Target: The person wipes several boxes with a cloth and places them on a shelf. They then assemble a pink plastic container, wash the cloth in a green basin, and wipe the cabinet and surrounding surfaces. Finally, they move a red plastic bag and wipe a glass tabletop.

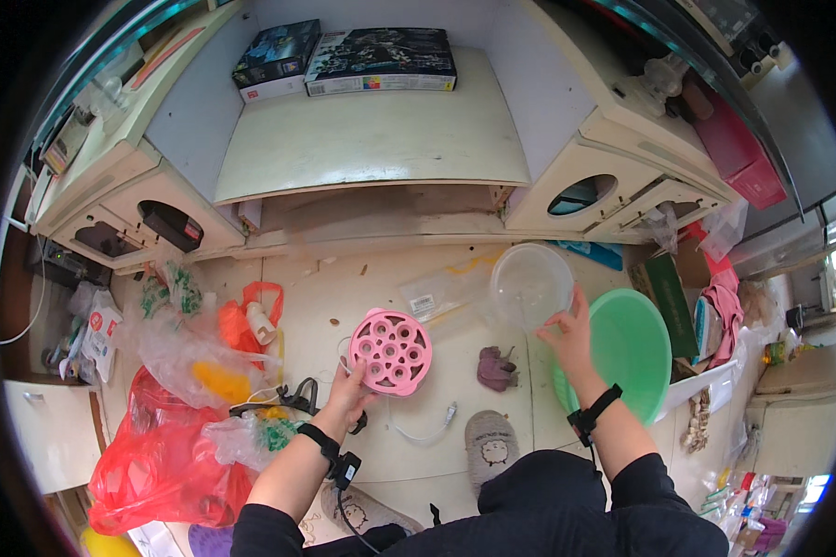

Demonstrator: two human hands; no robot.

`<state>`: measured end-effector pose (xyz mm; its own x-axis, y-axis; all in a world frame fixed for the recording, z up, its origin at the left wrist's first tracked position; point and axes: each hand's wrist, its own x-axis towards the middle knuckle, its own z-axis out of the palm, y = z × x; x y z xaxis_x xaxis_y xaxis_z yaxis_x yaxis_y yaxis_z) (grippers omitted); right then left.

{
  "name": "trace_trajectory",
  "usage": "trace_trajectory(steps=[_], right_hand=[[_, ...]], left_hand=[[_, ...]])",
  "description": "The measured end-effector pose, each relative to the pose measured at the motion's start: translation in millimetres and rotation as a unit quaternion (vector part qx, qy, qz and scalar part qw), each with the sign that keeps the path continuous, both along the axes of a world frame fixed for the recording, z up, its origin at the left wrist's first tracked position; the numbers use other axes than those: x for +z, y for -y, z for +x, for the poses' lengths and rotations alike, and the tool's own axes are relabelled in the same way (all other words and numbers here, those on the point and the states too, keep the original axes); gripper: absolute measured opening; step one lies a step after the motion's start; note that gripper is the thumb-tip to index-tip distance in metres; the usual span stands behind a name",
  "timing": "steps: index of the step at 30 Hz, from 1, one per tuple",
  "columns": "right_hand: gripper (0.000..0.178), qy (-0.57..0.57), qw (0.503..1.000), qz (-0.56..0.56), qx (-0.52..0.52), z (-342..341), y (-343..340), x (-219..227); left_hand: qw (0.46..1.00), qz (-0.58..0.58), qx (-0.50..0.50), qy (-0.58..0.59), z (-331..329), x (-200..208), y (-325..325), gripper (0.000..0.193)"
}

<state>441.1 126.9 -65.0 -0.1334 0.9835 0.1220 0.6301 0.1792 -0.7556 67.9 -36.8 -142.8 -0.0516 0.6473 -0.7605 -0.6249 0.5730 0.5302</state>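
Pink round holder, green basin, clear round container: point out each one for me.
Pink round holder (390, 351), head view: near the centre of its holed face.
Green basin (624, 357), head view: bare inside surface.
Clear round container (531, 281), head view: middle of its round face.

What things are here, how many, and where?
Disc with holes: one, pink, centre
Round plastic piece: one, clear, right of disc
Basin: one, green, right floor
Crumpled item: one, purple, centre floor
Cabinet: one, cream, across the top
Printed boxes: two, mostly dark, inside cabinet
Large bag: one, red, lower left
Clear bags: several, translucent, left floor
Carton: one, green, right of basin
Cable: one, white, below disc
Slippers: two, grey, bottom
Edge clutter: too small to count
Left fingers: one hand, bare, gripping disc
Right fingers: one hand, bare, beside clear piece
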Motion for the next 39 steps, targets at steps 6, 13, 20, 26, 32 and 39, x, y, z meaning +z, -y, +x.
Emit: trace_trajectory(steps=[6, 13, 20, 26, 32, 39], right_hand=[[0.026, -0.042, 0.976, 0.046, 0.207, -61.1, 33.3, -1.1], [0.028, -0.069, 0.931, -0.033, 0.357, -142.8, 50.3, -18.7], [0.031, -0.042, 0.925, -0.046, 0.375, -148.2, 55.3, -3.5], [0.032, -0.04, 0.925, -0.054, 0.374, -149.8, 54.1, -1.0], [0.031, -0.039, 0.92, -0.052, 0.386, -151.1, 53.6, -4.7], [0.028, -0.166, 0.918, -0.176, 0.315, -146.9, 49.4, 12.9]], left_hand=[[0.909, -0.078, 0.019, -0.41, 10.8, 21.5, -8.1, 0.081], [0.985, 0.069, 0.068, -0.145, -10.6, 32.1, -24.9, 0.076], [0.976, 0.159, 0.037, -0.144, 0.7, 48.7, -17.3, 0.065], [0.978, 0.165, 0.009, -0.128, -7.2, 50.7, -21.5, 0.061], [0.962, 0.176, 0.004, -0.208, -2.5, 43.4, -21.6, 0.058], [0.981, 0.108, -0.006, -0.159, -24.1, 61.7, -13.9, 0.08]])
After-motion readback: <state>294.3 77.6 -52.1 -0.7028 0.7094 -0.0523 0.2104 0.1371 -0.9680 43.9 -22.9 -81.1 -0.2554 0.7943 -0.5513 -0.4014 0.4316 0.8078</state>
